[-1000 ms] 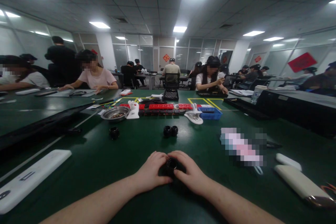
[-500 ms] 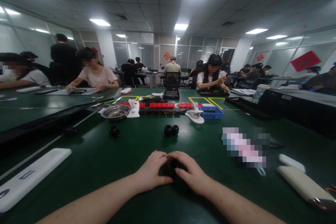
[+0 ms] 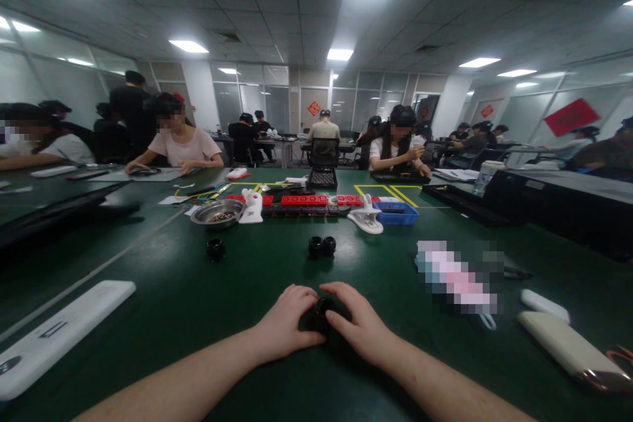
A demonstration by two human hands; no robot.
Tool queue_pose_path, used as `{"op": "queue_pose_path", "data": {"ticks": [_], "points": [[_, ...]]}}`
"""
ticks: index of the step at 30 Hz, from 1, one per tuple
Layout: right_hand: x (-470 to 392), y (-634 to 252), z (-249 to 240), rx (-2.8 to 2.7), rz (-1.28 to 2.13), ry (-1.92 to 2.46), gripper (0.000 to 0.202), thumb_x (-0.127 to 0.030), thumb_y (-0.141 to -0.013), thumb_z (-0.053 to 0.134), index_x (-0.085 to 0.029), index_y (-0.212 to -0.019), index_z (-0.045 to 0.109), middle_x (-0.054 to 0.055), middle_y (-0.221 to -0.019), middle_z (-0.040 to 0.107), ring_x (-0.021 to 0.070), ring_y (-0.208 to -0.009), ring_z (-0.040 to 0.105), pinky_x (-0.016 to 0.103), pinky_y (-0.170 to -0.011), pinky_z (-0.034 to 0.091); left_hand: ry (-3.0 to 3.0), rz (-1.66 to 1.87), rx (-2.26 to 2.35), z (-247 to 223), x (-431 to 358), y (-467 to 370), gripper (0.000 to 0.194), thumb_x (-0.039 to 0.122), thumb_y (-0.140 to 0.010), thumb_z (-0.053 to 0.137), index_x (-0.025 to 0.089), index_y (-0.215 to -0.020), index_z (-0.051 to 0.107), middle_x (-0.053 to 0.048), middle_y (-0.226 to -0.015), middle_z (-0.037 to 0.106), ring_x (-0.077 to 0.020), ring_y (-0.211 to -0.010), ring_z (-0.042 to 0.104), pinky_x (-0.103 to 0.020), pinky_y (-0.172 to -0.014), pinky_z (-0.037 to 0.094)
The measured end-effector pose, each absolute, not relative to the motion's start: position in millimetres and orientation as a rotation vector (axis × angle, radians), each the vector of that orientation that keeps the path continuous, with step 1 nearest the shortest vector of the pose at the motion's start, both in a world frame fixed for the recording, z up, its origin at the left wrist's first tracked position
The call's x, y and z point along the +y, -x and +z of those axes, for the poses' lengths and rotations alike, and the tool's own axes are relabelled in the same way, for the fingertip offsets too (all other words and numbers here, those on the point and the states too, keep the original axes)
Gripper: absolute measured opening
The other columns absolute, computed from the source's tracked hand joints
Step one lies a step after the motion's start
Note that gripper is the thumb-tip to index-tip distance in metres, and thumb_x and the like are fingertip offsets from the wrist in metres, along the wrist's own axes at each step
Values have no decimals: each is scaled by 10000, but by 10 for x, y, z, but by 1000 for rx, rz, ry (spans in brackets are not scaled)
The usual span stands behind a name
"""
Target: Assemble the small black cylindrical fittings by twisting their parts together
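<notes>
A black ring-shaped part (image 3: 323, 307) with a round hollow facing up sits between my hands, low over the green table. My left hand (image 3: 281, 318) is curled around its left side, thumb below. On the other side, my right hand (image 3: 360, 322) has its thumb against the rim, while its index finger is raised off the part; its lower fingers are mostly hidden. Beyond my hands, two similar black parts (image 3: 322, 246) stand side by side. Another black part (image 3: 215, 249) stands alone to their left.
Farther back are a metal bowl (image 3: 210, 213) of small pieces, red strips (image 3: 304, 200), a white clamp (image 3: 366, 216) and a blue basket (image 3: 399, 213). A white slab (image 3: 69, 336) lies left; a cream case (image 3: 568, 346) lies right. Co-workers sit across the table.
My right index finger has lifted and spread from the ring-shaped part, and the thumb has shifted slightly left and up. The long black panel at left has moved. My left hand stays put.
</notes>
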State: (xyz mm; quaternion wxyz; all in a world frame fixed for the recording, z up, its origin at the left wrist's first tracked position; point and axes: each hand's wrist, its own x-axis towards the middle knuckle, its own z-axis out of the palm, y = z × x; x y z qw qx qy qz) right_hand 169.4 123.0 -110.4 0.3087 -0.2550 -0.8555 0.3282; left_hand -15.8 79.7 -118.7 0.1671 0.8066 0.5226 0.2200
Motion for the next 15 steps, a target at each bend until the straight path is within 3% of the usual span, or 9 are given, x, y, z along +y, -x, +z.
{"op": "queue_pose_path", "data": {"ticks": [3,7,12,15], "points": [[1221,-1690,-1126,-2233,873,768,385,-223,-709,596,-179,-1068,465,83,-1058,532,224,-980,496,386,-865,400,-2292,631,1479,-1187,798,156,377,365,-624,700,214,-944,571,-34,-1034,535,-232,-976,462,-394,-919,315],[1224,-1671,-1094,-2258,846,773,255,-184,-676,600,-173,-914,509,45,-895,543,194,-840,521,341,-762,437,-2287,649,1477,-1199,803,162,398,358,-612,709,208,-952,565,-33,-1032,532,-230,-968,465,-392,-917,316],[1253,-1684,-1085,-2313,950,542,382,-79,-699,482,-195,-1061,520,64,-1079,524,202,-1030,476,368,-920,356,-2290,623,1468,-1188,803,175,462,399,-627,694,213,-1022,542,-43,-1071,522,-233,-999,449,-400,-934,301],[1249,-1694,-1128,-2268,979,619,453,-121,-716,507,-187,-1159,437,88,-1167,490,221,-1087,445,404,-946,332,-2291,618,1463,-1169,799,170,421,392,-635,690,211,-991,555,-39,-1071,525,-232,-1006,451,-402,-945,285]]}}
